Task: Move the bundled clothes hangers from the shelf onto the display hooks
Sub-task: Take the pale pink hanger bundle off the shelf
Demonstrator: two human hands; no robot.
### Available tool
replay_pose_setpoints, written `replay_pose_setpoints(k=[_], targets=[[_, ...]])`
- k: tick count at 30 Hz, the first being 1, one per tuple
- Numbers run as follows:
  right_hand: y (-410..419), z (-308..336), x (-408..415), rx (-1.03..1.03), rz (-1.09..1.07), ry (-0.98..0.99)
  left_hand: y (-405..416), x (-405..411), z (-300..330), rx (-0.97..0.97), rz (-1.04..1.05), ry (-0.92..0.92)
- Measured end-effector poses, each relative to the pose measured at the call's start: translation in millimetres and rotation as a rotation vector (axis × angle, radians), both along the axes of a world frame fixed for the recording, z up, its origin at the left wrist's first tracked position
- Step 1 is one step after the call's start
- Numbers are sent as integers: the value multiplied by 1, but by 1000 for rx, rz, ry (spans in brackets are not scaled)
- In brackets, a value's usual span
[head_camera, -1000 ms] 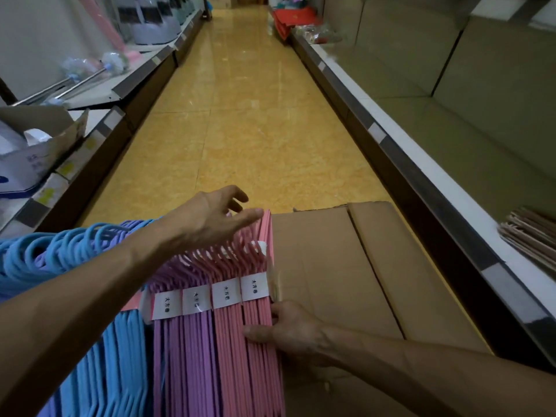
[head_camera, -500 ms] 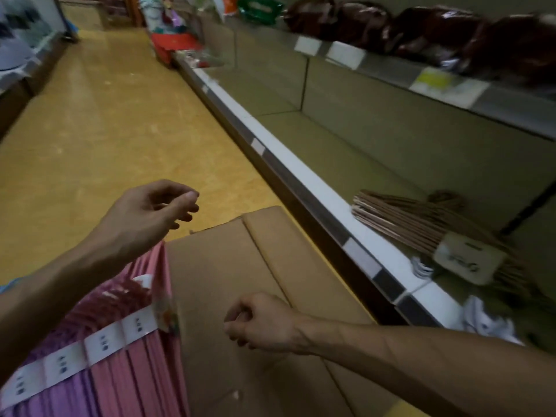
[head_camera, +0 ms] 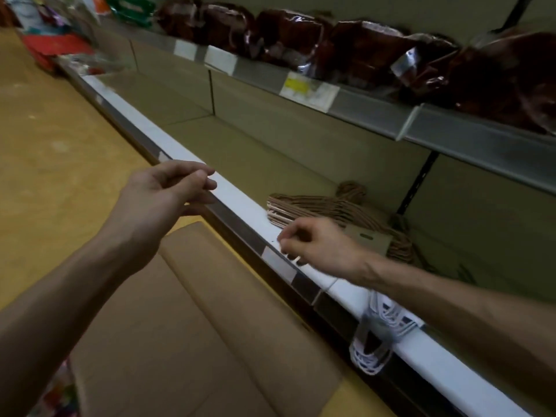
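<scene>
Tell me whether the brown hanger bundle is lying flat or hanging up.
Lying flat. The brown hanger bundle rests on the lower shelf on its side, a card tag around it; the right hand hovers in front.

Two bare forearms are seen, each ending in a bare hand. No sleeve, cuff, glove, watch, ring or band is worn on any part that is shown. The left hand (head_camera: 168,194) is joined to a broad forearm on which faint tendon lines are marked near the wrist. The right hand (head_camera: 316,245) is joined to a leaner forearm, along which a raised vein or tendon is traced from the wrist toward the elbow. Short, unpainted nails are made out on the left fingertips (head_camera: 200,177). The knuckles of the right hand are shown as a rounded ridge. Finer details are lost to blur.
</scene>
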State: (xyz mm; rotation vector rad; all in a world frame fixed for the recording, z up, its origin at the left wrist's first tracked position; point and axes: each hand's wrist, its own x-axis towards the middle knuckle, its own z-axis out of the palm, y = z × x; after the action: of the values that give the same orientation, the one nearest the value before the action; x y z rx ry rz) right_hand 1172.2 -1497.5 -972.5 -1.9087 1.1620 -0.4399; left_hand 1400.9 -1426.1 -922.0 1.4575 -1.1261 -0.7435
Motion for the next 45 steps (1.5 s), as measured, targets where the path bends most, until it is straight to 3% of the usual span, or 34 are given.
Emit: replay_pose_setpoints(k=[4, 7, 9, 16, 21, 26, 37, 40, 45], targets=[[-45, 15, -44, -92, -233, 44, -18, -15, -18, -4, 11, 68], [-80, 11, -75, -250, -361, 133, -34, -24, -33, 25, 38, 94], [-99, 5, -88, -247, -402, 237, -45, -31, -40, 46, 43, 90], [-128, -10, -99, 164, -261, 389, -77, -45, -49, 65, -26, 46], [-136, -16, -94, 199, -205, 434, -81, -47, -52, 82, -58, 33], [-132, -13, -88, 97, -235, 451, -71, -37, -47, 96, -65, 16], [-85, 18, -63, -88, -258, 296, -24, -4, -38, 109, -42, -42], [-59, 26, -44, 10, -253, 269, -14, 6, -33, 86, -31, -50], [-16, 29, -5, 148, -229, 40, 5, 23, -23, 64, -36, -68]])
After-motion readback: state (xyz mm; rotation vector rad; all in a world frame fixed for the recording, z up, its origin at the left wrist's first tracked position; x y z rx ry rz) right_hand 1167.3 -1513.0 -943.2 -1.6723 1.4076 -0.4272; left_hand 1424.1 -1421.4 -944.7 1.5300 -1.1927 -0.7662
